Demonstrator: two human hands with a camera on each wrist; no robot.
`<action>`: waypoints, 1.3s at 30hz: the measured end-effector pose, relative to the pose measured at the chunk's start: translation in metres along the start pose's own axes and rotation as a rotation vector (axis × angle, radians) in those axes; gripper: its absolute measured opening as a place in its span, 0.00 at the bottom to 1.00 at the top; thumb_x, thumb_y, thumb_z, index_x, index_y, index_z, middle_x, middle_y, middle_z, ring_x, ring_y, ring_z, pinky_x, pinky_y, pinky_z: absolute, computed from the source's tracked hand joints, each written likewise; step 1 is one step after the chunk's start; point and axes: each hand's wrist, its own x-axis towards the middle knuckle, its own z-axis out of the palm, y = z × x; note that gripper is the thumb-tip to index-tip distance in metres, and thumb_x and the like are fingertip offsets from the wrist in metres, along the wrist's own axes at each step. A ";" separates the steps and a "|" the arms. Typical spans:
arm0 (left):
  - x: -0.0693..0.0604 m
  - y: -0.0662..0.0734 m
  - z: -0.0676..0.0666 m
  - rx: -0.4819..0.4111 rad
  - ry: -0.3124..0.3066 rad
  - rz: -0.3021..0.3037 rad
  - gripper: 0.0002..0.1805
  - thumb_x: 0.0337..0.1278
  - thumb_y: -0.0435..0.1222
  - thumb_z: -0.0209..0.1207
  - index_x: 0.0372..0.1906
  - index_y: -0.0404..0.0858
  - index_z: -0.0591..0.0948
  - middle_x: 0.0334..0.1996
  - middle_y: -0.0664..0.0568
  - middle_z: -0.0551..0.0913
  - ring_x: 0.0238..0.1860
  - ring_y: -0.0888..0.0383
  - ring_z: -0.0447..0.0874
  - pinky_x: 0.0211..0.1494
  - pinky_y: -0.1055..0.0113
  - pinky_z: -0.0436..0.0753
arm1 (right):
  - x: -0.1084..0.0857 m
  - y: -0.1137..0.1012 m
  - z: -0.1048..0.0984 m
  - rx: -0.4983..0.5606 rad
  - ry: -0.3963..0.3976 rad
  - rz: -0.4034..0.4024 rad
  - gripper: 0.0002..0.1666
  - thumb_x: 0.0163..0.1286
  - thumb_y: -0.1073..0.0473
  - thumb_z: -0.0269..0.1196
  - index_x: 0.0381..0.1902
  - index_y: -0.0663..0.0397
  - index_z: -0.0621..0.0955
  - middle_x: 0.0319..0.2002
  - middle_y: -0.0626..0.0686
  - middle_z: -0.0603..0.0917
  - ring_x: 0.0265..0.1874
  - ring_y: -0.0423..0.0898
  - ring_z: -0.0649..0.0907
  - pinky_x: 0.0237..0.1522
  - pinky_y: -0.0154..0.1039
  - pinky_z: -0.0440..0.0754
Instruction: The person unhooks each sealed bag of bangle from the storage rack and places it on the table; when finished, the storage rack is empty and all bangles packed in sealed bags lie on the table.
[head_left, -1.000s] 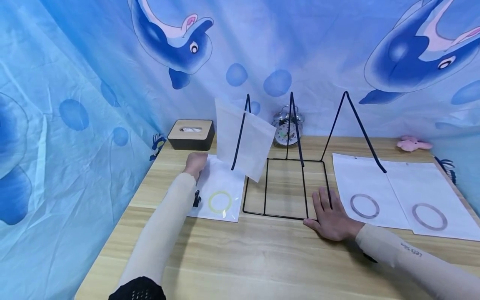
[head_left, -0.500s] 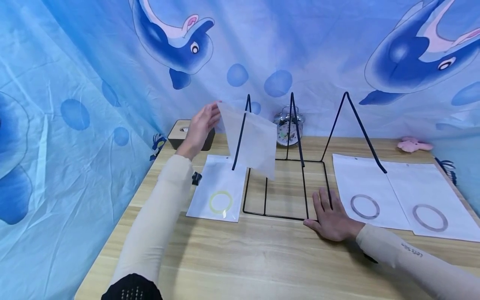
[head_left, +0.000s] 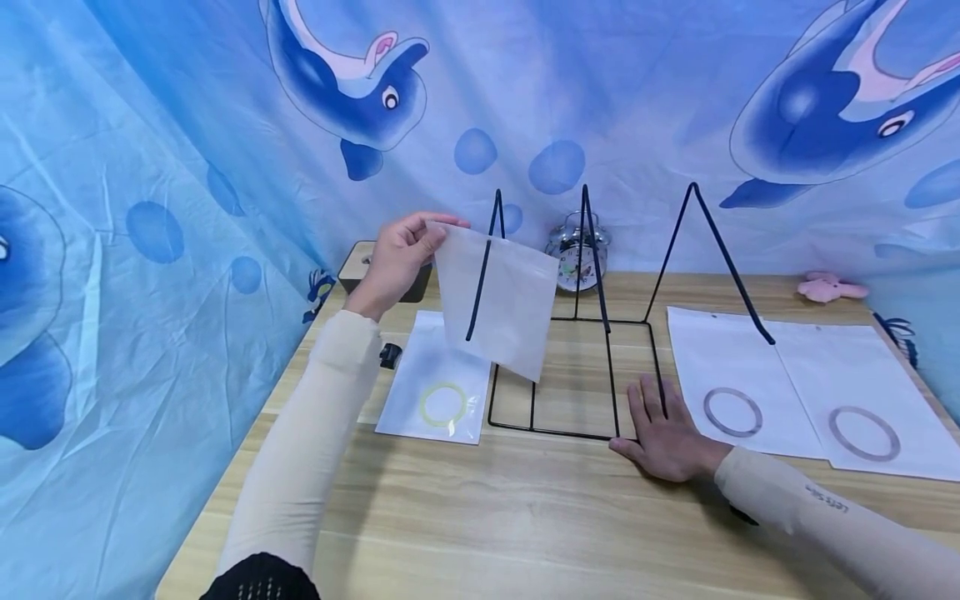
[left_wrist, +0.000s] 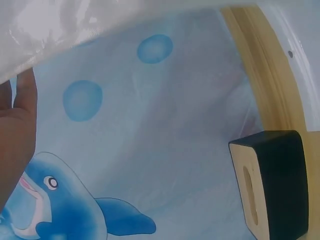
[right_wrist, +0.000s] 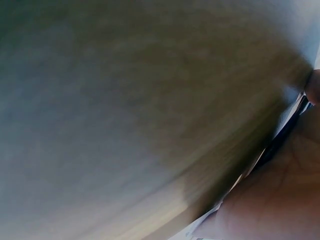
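A translucent white plastic bag (head_left: pixel 510 304) hangs on the left arm of a black wire rack (head_left: pixel 551 432); the arm's lower end shows in front of it. My left hand (head_left: pixel 397 258) pinches the bag's upper left corner between thumb and fingers. In the left wrist view the bag (left_wrist: pixel 45 35) covers the fingertips of that hand (left_wrist: pixel 15 135). My right hand (head_left: pixel 667 437) lies with fingers spread over the right front corner of the rack's base. The right wrist view is mostly blurred tabletop, with part of the right hand (right_wrist: pixel 280 195) at the edge.
A flat bag with a yellow ring (head_left: pixel 438 362) lies left of the rack, beside a small black object (head_left: pixel 390 356). Two bags with grey rings (head_left: pixel 735 358) lie at right. Behind stand a tissue box (head_left: pixel 416 287) and alarm clock (head_left: pixel 576 265); a pink toy (head_left: pixel 825 287) lies back right.
My left hand has risen from the table on the left to the hanging bag and taken its corner. The bag has swung and its top edge slants less. My right hand stays put.
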 end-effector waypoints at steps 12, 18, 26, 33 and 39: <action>-0.022 0.007 -0.001 0.152 0.120 -0.076 0.14 0.70 0.40 0.60 0.49 0.34 0.87 0.43 0.48 0.86 0.41 0.54 0.83 0.43 0.67 0.82 | 0.000 -0.001 0.000 -0.007 0.000 0.003 0.58 0.77 0.32 0.49 0.76 0.75 0.43 0.75 0.76 0.33 0.71 0.75 0.27 0.68 0.69 0.30; -0.043 0.018 0.002 0.191 0.117 -0.029 0.14 0.70 0.37 0.60 0.47 0.30 0.87 0.39 0.51 0.87 0.36 0.57 0.84 0.40 0.68 0.83 | -0.001 -0.002 -0.001 0.019 -0.006 -0.007 0.59 0.76 0.31 0.48 0.77 0.75 0.42 0.75 0.76 0.33 0.71 0.75 0.26 0.67 0.69 0.29; -0.078 0.032 0.003 0.216 0.083 0.010 0.11 0.69 0.31 0.61 0.43 0.25 0.86 0.37 0.55 0.86 0.32 0.60 0.84 0.36 0.68 0.84 | -0.002 -0.003 -0.003 0.006 -0.016 -0.003 0.58 0.77 0.32 0.47 0.76 0.76 0.42 0.75 0.77 0.32 0.71 0.74 0.26 0.68 0.68 0.28; -0.102 0.045 -0.002 0.280 0.077 0.012 0.09 0.67 0.31 0.63 0.41 0.27 0.87 0.27 0.55 0.85 0.25 0.60 0.76 0.33 0.70 0.81 | -0.003 -0.012 -0.014 0.049 -0.026 -0.005 0.56 0.78 0.37 0.52 0.76 0.77 0.43 0.74 0.78 0.33 0.70 0.77 0.28 0.67 0.69 0.28; -0.122 0.052 -0.004 0.267 0.073 0.055 0.10 0.65 0.30 0.63 0.39 0.25 0.86 0.32 0.57 0.87 0.28 0.61 0.81 0.35 0.69 0.84 | -0.002 -0.011 -0.012 0.056 -0.011 -0.031 0.56 0.77 0.37 0.52 0.76 0.77 0.43 0.74 0.79 0.33 0.70 0.78 0.27 0.67 0.68 0.25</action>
